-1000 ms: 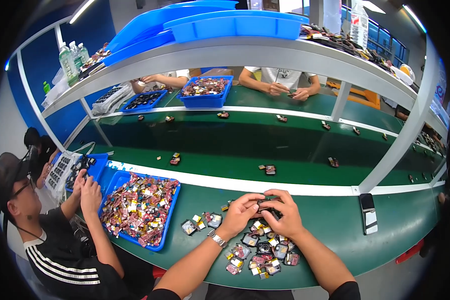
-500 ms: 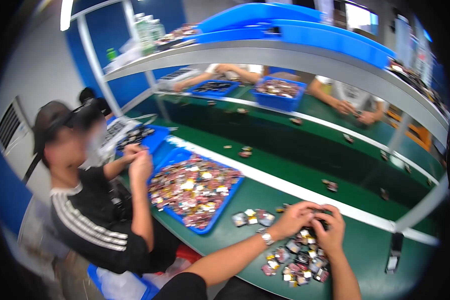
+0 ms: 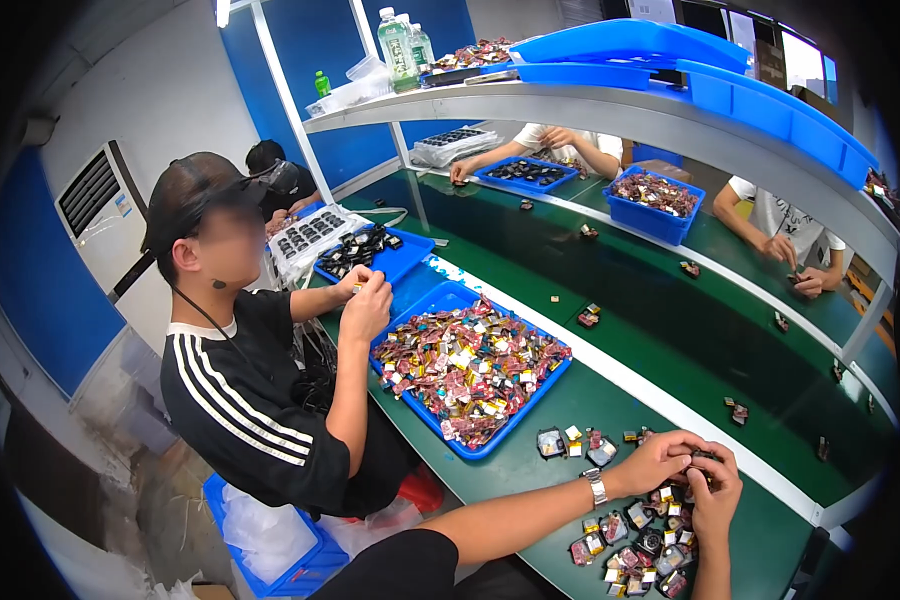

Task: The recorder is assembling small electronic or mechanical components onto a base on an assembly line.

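Since the earlier frame, the view has been turned toward the left, and both hands are now shown nearer the right edge. On the green worktop [image 3: 770, 522], a blue tray [image 3: 478, 455] heaped with small parts is placed left of a loose pile [image 3: 650, 543] of dark-framed assemblies with reddish, yellow and white pieces. The left hand [image 3: 660, 461] and right hand [image 3: 715, 496] are brought together at the pile's far end, with a small dark part [image 3: 706, 457] grasped between their fingertips. The part is probably light, stiff and fragile; it should be held by its outer edges. A blackish surface is visible; remaining detail is hidden by the fingers.
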Motion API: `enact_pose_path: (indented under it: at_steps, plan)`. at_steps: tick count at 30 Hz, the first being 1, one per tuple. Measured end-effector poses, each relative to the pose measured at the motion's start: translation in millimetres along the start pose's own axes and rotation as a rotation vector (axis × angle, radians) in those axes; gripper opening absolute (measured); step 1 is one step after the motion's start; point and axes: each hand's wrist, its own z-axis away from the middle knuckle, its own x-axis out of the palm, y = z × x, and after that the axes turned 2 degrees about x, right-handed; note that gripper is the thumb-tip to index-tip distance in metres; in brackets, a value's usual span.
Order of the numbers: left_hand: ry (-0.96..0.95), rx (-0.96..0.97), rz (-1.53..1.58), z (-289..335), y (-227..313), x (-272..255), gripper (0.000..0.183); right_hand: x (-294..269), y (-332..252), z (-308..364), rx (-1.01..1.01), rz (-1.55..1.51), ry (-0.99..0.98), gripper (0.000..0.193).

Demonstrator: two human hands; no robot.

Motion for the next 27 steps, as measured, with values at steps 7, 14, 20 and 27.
enact_pose_path:
  at_steps: [7,14,20,27]
  plan:
    - [-0.028,0.019,-0.038,-1.2,-2.1,-2.7,0.031,-1.7,-3.5,-2.0,-0.101,0.153,-0.004,0.018]
    - [-0.006,0.056,-0.017,3.5,-4.4,1.1,0.031,-0.8,-0.7,0.2,-0.079,0.017,-0.032,0.018]
    - [-0.025,0.023,0.028,-0.7,-9.3,6.2,0.030,-6.8,-15.9,7.1,-0.209,0.321,0.041,0.019]
    - [0.150,-0.024,-0.126,13.0,13.3,-5.0,0.028,9.6,-18.9,-5.5,-0.318,0.340,0.010,0.015]
